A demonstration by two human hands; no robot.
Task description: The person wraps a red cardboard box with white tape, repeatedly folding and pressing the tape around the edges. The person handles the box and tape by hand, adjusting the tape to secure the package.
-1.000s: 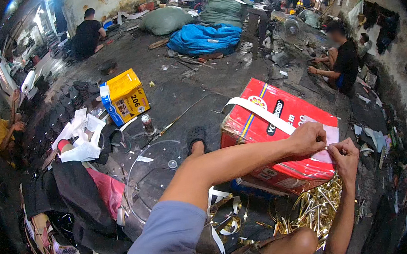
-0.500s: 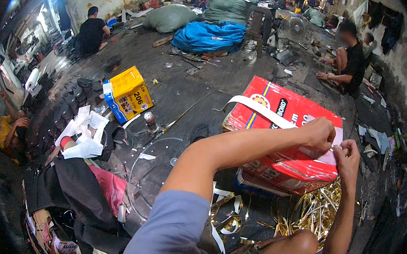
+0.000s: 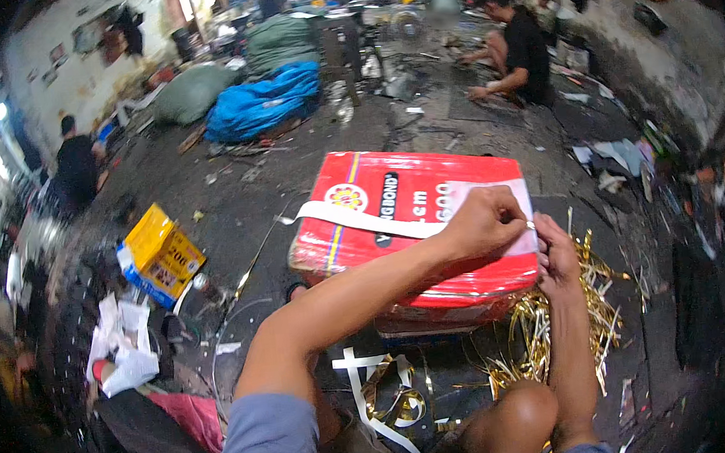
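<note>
A red carton (image 3: 452, 171) wrapped in shiny film stands before me, stacked on another box. Across its top lies a long white strip (image 3: 353, 219), its left end hanging past the carton's edge. My left hand (image 3: 485, 223) is closed in a pinch over the carton's right part, with the strip running in under it. Close beside it, my right hand (image 3: 559, 252) is bent at the carton's right edge, thumb and fingers together at a small white end that shows between the hands. The fingertips partly hide this end. A heap of thin gold strips (image 3: 532, 341) lies below the right hand.
White and gold strip loops (image 3: 386, 397) lie by my knee. To the left are a yellow and blue box (image 3: 162, 253), crumpled white paper (image 3: 127, 342) and dark cloth (image 3: 139, 427). Farther off are a blue bundle (image 3: 261, 102), a green sack (image 3: 191, 95) and a seated person (image 3: 520, 57).
The view has turned to the right, so the carton appears farther left and straighter. Both hands stay close together at its right edge, the left still closed.
</note>
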